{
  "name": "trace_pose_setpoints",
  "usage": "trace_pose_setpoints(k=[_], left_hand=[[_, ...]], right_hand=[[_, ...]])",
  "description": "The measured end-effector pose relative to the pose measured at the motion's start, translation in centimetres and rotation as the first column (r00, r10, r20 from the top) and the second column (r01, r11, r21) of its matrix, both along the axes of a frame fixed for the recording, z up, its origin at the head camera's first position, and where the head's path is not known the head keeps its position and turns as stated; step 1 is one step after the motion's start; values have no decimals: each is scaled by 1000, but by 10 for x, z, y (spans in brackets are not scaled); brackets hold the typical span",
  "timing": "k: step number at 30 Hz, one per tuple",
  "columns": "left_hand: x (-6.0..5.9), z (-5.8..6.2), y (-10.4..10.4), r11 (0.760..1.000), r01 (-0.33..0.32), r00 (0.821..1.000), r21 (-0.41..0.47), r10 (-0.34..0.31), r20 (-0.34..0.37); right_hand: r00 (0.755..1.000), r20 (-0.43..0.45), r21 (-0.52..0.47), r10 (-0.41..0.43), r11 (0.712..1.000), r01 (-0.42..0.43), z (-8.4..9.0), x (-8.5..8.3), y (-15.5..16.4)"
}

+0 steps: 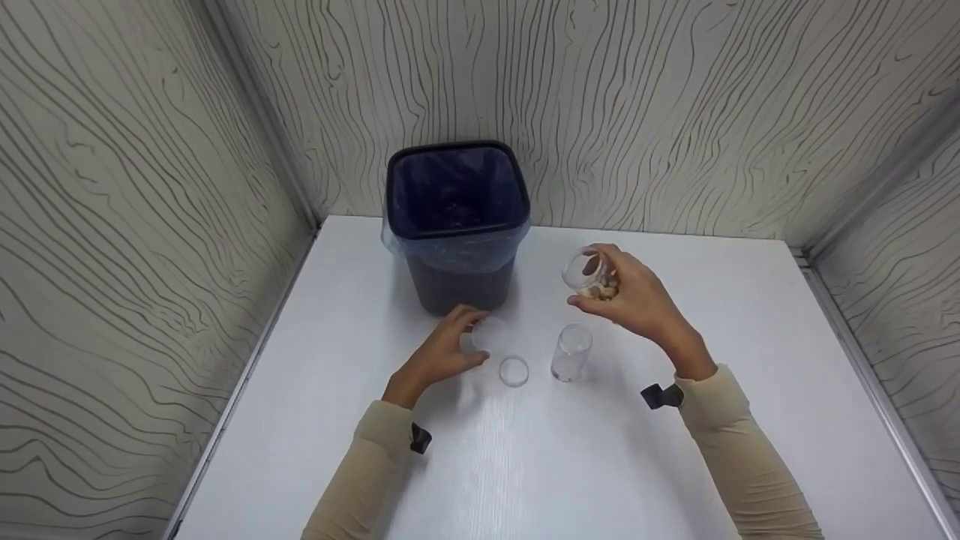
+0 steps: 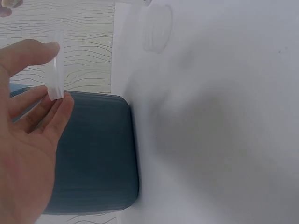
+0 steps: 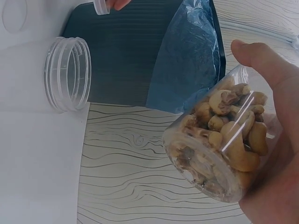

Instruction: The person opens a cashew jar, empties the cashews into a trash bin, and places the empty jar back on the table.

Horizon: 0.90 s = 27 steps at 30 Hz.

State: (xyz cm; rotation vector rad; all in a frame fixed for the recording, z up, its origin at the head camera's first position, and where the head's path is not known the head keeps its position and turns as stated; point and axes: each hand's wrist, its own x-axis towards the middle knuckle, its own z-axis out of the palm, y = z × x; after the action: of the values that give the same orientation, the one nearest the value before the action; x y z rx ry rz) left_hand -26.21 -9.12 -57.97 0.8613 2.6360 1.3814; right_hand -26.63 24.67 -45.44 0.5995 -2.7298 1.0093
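Observation:
My left hand [image 1: 441, 351] pinches a clear plastic lid [image 2: 56, 74] by its rim, thumb on one side and fingers on the other. In my right hand [image 1: 639, 296] is a clear jar of cashews [image 3: 224, 135], gripped round its side, uncapped and tilted above the table. The nuts lie toward its base. A second clear jar [image 1: 571, 352] stands upright and uncapped on the table between the hands, with no nuts seen in it. Beside it, a second clear lid [image 1: 514, 371] lies flat on the table, nearest the left hand.
A dark bin [image 1: 459, 281] lined with a blue bag [image 1: 469, 251] stands at the back of the white table [image 1: 525, 472], just beyond the left hand. Wood-patterned walls [image 1: 645, 112] rise behind and on both sides.

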Motion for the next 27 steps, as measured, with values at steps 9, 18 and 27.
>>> trace_pose_setpoints(k=[9, 18, 27], left_hand=[[3, -9, -3, 1000, -6, 997, -24, 8, 80], [6, -16, -6, 998, -24, 997, -66, 29, 72], [7, -26, -9, 996, -16, 998, -88, 20, 52]], right_hand=[[1000, -3, 7, 4, 1000, -4, 3, -3, 0], [1000, -4, 4, 7, 1000, -7, 6, -6, -1], [1000, -27, 8, 11, 1000, -10, 11, -11, -1]])
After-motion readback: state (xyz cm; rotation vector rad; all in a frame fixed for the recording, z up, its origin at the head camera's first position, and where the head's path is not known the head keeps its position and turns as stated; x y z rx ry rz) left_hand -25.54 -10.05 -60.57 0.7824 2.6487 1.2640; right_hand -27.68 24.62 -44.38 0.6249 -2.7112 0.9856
